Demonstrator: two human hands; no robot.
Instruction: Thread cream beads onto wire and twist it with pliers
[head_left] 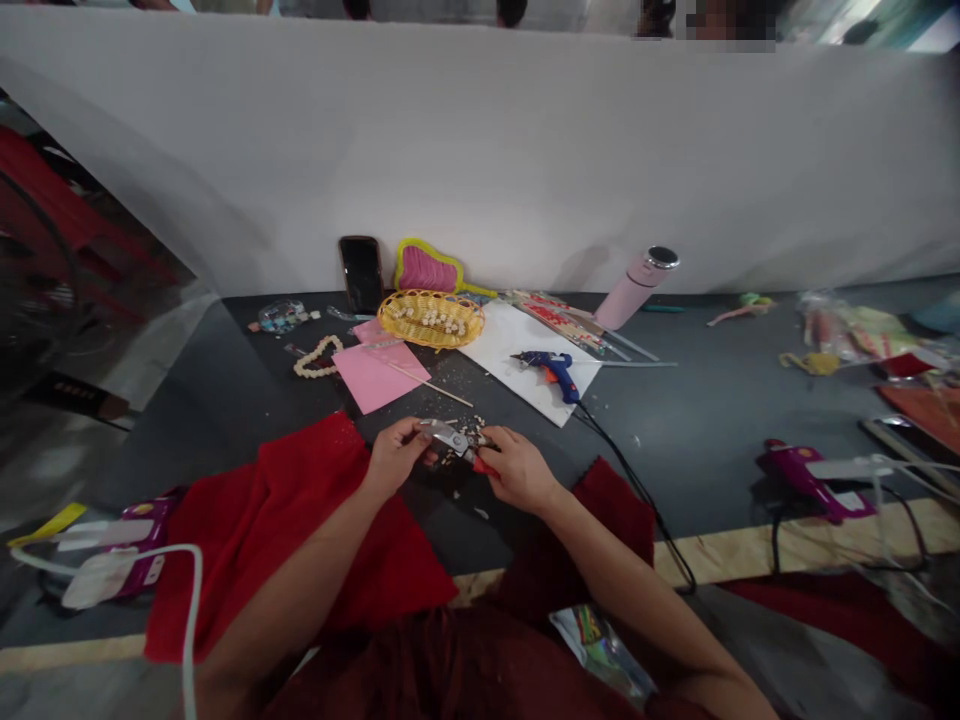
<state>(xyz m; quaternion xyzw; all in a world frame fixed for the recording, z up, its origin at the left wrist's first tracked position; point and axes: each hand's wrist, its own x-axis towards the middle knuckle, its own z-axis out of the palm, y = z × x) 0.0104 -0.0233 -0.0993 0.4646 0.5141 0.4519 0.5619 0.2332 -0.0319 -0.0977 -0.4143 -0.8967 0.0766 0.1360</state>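
My right hand (519, 470) is closed round the red handles of silver pruning shears (455, 438), whose jaws point left. My left hand (395, 455) is pinched at the jaw tips. Something thin and pale seems to lie between its fingers, but it is too small to make out. Small pale cut pieces (450, 458) are scattered on the dark table under the shears. Just beyond the hands, a thin wooden stick (442, 391) lies partly over pink paper (381, 378). A yellow woven basket (405, 335) farther back holds small whitish pieces.
A blue glue gun (553, 372) rests on a white board (517, 372), its cable running to the front edge. A pink flask (636, 290) and a phone (361, 272) stand near the white partition (480, 150). Red cloth (300, 510) and purple power strips (817, 480) lie nearer me.
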